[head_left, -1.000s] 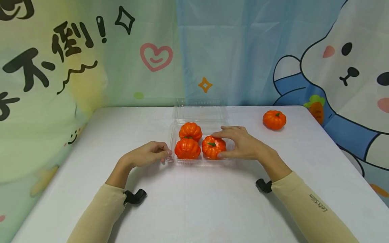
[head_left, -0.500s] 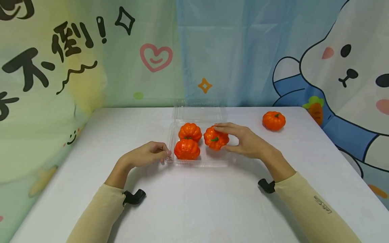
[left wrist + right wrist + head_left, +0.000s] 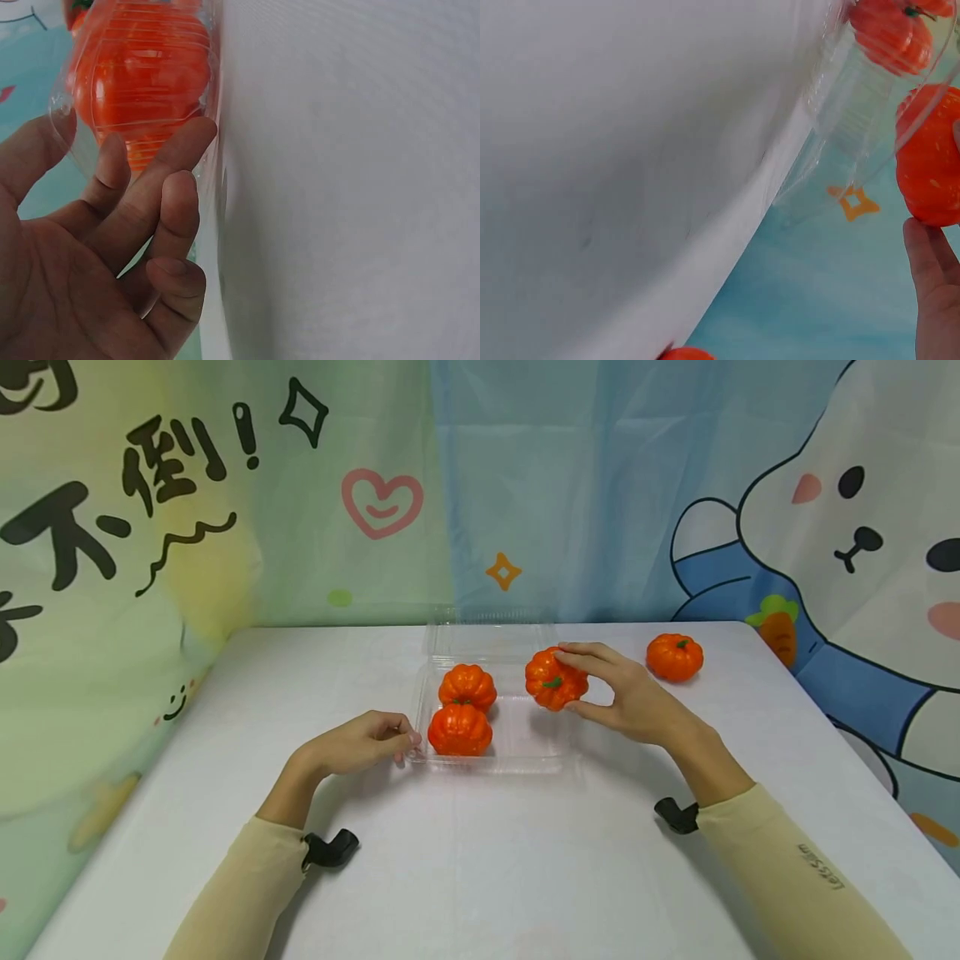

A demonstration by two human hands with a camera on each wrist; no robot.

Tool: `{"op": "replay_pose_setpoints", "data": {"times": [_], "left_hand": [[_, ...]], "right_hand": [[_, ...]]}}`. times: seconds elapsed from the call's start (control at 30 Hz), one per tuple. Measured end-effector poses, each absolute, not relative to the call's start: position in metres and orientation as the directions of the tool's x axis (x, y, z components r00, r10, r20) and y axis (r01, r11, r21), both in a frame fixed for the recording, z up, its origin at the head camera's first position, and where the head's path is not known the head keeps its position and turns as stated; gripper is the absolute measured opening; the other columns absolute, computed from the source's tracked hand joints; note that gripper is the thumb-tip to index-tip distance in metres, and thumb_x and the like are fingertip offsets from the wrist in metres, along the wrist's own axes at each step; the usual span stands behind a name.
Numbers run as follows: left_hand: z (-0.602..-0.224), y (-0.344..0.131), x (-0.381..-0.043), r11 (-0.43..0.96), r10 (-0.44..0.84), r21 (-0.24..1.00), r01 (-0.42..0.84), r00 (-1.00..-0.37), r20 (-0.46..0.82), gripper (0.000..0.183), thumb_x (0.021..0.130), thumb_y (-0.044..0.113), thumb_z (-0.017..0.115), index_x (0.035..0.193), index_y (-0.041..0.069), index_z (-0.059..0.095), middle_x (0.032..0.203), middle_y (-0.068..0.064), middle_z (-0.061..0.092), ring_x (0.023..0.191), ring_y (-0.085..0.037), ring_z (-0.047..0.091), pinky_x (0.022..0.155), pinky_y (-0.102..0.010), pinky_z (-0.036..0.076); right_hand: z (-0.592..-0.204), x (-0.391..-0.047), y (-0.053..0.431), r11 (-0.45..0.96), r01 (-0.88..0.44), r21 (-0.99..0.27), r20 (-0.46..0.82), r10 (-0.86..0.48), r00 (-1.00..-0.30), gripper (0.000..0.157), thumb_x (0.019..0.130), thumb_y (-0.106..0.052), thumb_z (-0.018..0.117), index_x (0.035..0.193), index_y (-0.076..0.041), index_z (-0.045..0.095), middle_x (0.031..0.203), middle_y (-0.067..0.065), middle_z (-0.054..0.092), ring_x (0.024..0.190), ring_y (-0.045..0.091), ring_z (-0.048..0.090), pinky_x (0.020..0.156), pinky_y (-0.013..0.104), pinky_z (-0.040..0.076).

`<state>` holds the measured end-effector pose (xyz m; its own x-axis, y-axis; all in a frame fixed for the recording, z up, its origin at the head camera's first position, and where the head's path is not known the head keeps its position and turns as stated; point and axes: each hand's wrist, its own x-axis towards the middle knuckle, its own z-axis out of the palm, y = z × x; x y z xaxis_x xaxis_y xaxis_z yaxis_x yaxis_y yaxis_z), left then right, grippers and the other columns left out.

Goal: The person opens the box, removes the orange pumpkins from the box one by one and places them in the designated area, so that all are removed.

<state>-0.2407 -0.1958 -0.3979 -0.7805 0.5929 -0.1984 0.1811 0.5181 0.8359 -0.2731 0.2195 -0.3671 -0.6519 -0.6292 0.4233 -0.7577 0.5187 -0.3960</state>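
My right hand [image 3: 637, 697] holds a small orange toy pumpkin [image 3: 551, 681] with a green stem between thumb and fingers, above the right part of a clear plastic clamshell box [image 3: 525, 765]. Two more pumpkins sit in the box's left part, a back pumpkin [image 3: 468, 684] and a front pumpkin [image 3: 460, 732]. At the front left corner, my left hand [image 3: 360, 743] pinches the box rim. In the left wrist view, thumb and fingertips meet the plastic [image 3: 64, 112]. The right wrist view shows the held pumpkin [image 3: 930, 161] raised beside the box wall.
A fourth-looking orange pumpkin [image 3: 675, 657] lies alone at the table's back right. The box's lid [image 3: 491, 639] stands open toward the back edge of the white table [image 3: 480, 860]. A printed curtain [image 3: 585, 485] hangs directly behind.
My right hand has lifted the pumpkin from the front right of the box and carried it up, back and to the right. The left hand has stayed at the rim.
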Motion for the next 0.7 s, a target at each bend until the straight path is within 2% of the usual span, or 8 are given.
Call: {"op": "replay_pose_setpoints", "data": {"times": [0.13, 0.23, 0.4, 0.57, 0.7], "left_hand": [[-0.398, -0.197, -0.24, 0.52, 0.59, 0.834, 0.184, -0.783, -0.195, 0.022, 0.105, 0.026, 0.056, 0.103, 0.008, 0.067, 0.089, -0.015, 0.069, 0.087, -0.025, 0.052, 0.074, -0.031, 0.036], [-0.399, -0.197, -0.24, 0.52, 0.591, 0.834, 0.185, -0.782, -0.195, 0.021, 0.105, 0.025, 0.055, 0.103, 0.008, 0.067, 0.089, -0.015, 0.069, 0.086, -0.026, 0.051, 0.073, -0.03, 0.036], [-0.398, -0.196, -0.24, 0.521, 0.592, 0.833, 0.186, -0.782, -0.195, 0.021, 0.105, 0.025, 0.055, 0.104, 0.008, 0.067, 0.089, -0.016, 0.069, 0.084, -0.024, 0.05, 0.072, -0.03, 0.036], [-0.398, -0.195, -0.24, 0.524, 0.592, 0.831, 0.189, -0.782, -0.196, 0.022, 0.105, 0.026, 0.055, 0.102, 0.008, 0.067, 0.088, -0.016, 0.068, 0.08, -0.021, 0.047, 0.07, -0.03, 0.034], [-0.396, -0.194, -0.239, 0.528, 0.587, 0.83, 0.18, -0.783, -0.204, 0.022, 0.106, 0.026, 0.055, 0.104, 0.008, 0.067, 0.09, -0.015, 0.069, 0.081, -0.023, 0.049, 0.07, -0.03, 0.035]], "right_hand": [[-0.366, -0.273, 0.227, 0.525, -0.761, -0.381, 0.458, -0.608, -0.649, 0.071, 0.081, -0.004, 0.086, 0.146, -0.01, 0.057, 0.149, 0.01, 0.053, 0.133, 0.029, 0.054, 0.107, 0.019, 0.042], [-0.366, -0.272, 0.232, 0.522, -0.763, -0.381, 0.473, -0.599, -0.646, 0.071, 0.081, -0.004, 0.086, 0.145, -0.008, 0.057, 0.149, 0.011, 0.053, 0.134, 0.029, 0.053, 0.107, 0.011, 0.035], [-0.368, -0.27, 0.242, 0.545, -0.752, -0.371, 0.487, -0.576, -0.657, 0.072, 0.081, -0.004, 0.087, 0.146, -0.008, 0.057, 0.15, 0.01, 0.052, 0.134, 0.029, 0.052, 0.106, 0.009, 0.033], [-0.369, -0.268, 0.255, 0.602, -0.71, -0.365, 0.48, -0.532, -0.698, 0.074, 0.081, -0.008, 0.087, 0.148, -0.012, 0.055, 0.152, 0.007, 0.051, 0.135, 0.028, 0.052, 0.105, 0.01, 0.035], [-0.37, -0.268, 0.264, 0.634, -0.677, -0.373, 0.47, -0.5, -0.727, 0.074, 0.082, -0.009, 0.087, 0.148, -0.013, 0.055, 0.152, 0.006, 0.051, 0.135, 0.029, 0.051, 0.103, 0.008, 0.034]]}}
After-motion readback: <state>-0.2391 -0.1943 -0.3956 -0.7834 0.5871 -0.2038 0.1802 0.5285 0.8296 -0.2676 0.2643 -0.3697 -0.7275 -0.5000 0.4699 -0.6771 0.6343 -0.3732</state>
